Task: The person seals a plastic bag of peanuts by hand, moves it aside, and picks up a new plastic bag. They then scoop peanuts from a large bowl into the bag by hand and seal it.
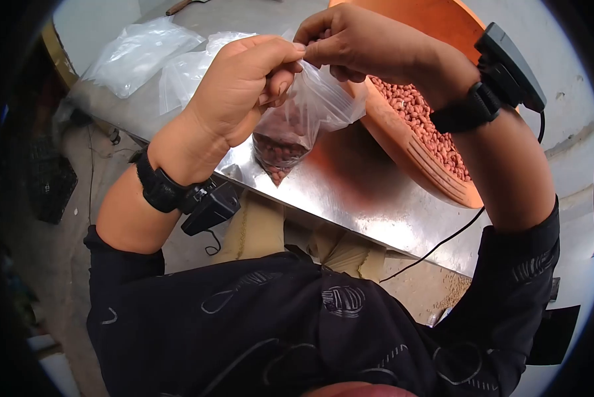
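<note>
A clear plastic bag [287, 129] with reddish-brown peanuts in its lower part hangs tilted over the metal table's near edge. My left hand [244, 79] is closed, pinching the bag's top edge. Close beside it, my right hand [350, 43] is also closed at the top of the bag, fingertips almost touching the left ones. Whether the bag's mouth is sealed is hidden by the fingers. To the right stands a large orange basin [403, 142] holding many loose peanuts [419, 119].
Several flat clear bags [141, 56] lie on the metal table [376, 221] at the left and behind my left hand. A handled tool [178, 6] sits at the far edge. A black cable [436, 248] runs from my right wrist device across the near edge.
</note>
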The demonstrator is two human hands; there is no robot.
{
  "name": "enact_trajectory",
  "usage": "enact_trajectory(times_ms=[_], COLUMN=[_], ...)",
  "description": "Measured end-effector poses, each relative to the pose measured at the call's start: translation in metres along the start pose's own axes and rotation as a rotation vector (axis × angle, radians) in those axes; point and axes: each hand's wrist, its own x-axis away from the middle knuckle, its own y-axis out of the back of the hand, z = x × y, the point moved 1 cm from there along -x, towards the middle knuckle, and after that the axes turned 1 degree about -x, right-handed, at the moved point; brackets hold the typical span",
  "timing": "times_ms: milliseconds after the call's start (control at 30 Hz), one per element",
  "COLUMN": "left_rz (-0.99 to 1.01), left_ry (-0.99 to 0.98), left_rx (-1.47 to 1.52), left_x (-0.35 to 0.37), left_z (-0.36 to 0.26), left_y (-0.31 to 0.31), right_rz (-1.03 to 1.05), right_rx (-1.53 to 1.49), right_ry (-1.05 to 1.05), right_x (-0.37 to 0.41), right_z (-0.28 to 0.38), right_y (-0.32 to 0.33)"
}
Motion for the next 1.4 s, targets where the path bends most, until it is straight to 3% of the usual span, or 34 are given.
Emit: enact_trajectory(times_ms=[267, 367, 467, 533, 600, 733, 800, 833, 867, 933, 1067, 1267, 1400], left_rz=[0.006, -0.017, -0.015, -0.01, -0.026, -0.02, -0.008, -0.021, -0.024, -0.033, -0.045, -0.038, -0.045], left_ry=[-0.004, 0.001, -0.002, 0.005, 0.01, 0.023, 0.024, 0.036, 0.027, 0.012, 0.021, 0.037, 0.044], left_rx=[0.019, -0.008, 0.01, 0.064, 0.064, 0.072, 0.084, 0.082, 0.088, 0.099, 0.085, 0.076, 0.082], left_x=[0.003, 0.005, 0.006, 0.009, 0.011, 0.014, 0.015, 0.016, 0.017, 0.017, 0.018, 0.015, 0.014], left_z=[0.0, 0.0, 0.0, 0.001, 0.001, 0.002, 0.003, 0.002, 0.003, 0.006, 0.005, 0.008, 0.008], left_y=[0.005, 0.0, 0.002, 0.005, 0.004, 0.006, 0.007, 0.005, 0.004, 0.008, 0.008, 0.012, 0.012], right_rz=[0.073, -0.098, -0.135, -0.246, -0.365, -0.443, -0.476, -0.391, -0.384, -0.406, -0.318, -0.335, -0.315], right_rx=[0.002, -0.035, -0.22, -0.211, -0.176, 0.231, 0.605, 0.627, 0.693, 0.858, 0.82, 0.929, 1.083], right_ry=[-0.065, -0.025, -0.056, 0.063, 0.038, -0.062, 0.142, 0.001, 0.019, 0.271, 0.615, 0.744, 0.59], right_x=[-0.012, 0.005, 0.017, 0.023, 0.032, 0.049, 0.051, 0.053, 0.051, 0.043, 0.019, -0.006, -0.021], right_z=[-0.011, -0.001, 0.008, -0.019, -0.056, -0.108, -0.123, -0.122, -0.124, -0.133, -0.139, -0.159, -0.187], right_y=[-0.011, -0.009, 0.007, 0.025, 0.048, 0.073, 0.071, 0.069, 0.063, 0.051, 0.024, 0.028, 0.056])
